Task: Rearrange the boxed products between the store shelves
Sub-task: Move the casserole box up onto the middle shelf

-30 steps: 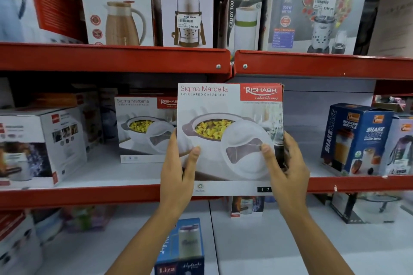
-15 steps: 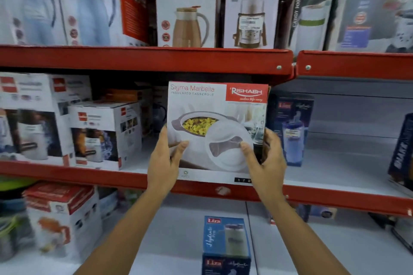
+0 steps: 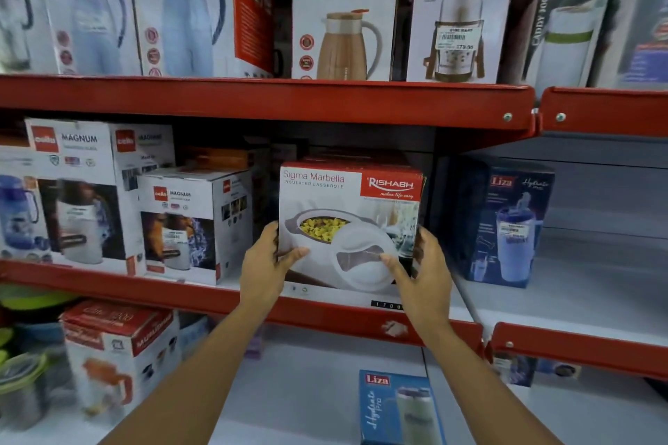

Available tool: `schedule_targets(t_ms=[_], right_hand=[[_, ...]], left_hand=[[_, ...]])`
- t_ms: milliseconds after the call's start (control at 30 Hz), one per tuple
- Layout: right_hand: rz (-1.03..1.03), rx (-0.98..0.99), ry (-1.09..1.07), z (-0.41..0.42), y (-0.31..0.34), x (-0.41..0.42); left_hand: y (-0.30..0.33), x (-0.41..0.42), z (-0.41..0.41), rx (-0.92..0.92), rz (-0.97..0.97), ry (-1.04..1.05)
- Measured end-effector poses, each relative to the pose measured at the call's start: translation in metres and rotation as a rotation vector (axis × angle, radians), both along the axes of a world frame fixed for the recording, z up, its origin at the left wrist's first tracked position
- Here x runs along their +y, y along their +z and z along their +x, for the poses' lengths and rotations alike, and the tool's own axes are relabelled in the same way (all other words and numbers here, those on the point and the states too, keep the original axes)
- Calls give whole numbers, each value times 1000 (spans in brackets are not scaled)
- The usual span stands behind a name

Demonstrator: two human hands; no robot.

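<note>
Both hands are clamped on the Sigma Marbella casserole box (image 3: 349, 228), one on each side of it. The left hand (image 3: 265, 264) grips the box's left edge with the thumb laid across the printed front; the right hand (image 3: 423, 271) grips the right edge, its thumb also on the front, near the pictured lid. The box stands upright, front face toward the person, with its bottom edge at the red front lip of the middle shelf (image 3: 361, 321); whether it already rests fully on the shelf board cannot be told.

Just left of the left hand stands a small Cello Magnum box (image 3: 195, 224), and further left a larger Cello Magnum box (image 3: 72, 191). To the right of the right hand, a little apart, stands a dark blue Liza box (image 3: 502, 224) with a price sticker on its front. Above the hands, on the upper shelf (image 3: 253, 101), stand two Good Day boxes: the jug box (image 3: 345, 14) and the flask box (image 3: 462, 18). Below the hands, on the lower shelf, stands another Liza box (image 3: 397, 408) in lighter blue.
</note>
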State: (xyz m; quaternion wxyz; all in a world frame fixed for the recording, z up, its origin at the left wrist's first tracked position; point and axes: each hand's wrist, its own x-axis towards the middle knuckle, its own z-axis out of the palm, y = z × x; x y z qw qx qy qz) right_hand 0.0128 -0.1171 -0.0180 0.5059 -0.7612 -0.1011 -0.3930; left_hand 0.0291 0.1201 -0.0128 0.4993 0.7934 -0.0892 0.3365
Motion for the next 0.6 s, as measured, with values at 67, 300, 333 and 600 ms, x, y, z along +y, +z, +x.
schedule_targets(t_ms=[67, 300, 333, 600], right_hand=[[-18, 7, -23, 2, -1, 2], [-44, 50, -66, 10, 0, 3], [-46, 58, -68, 10, 0, 3], [-161, 113, -50, -23, -8, 3]], left_hand=[[-3, 1, 3, 12, -19, -18], [-2, 0, 13, 27, -40, -84], [-2, -1, 14, 24, -38, -88], [-21, -10, -4, 23, 88, -6]])
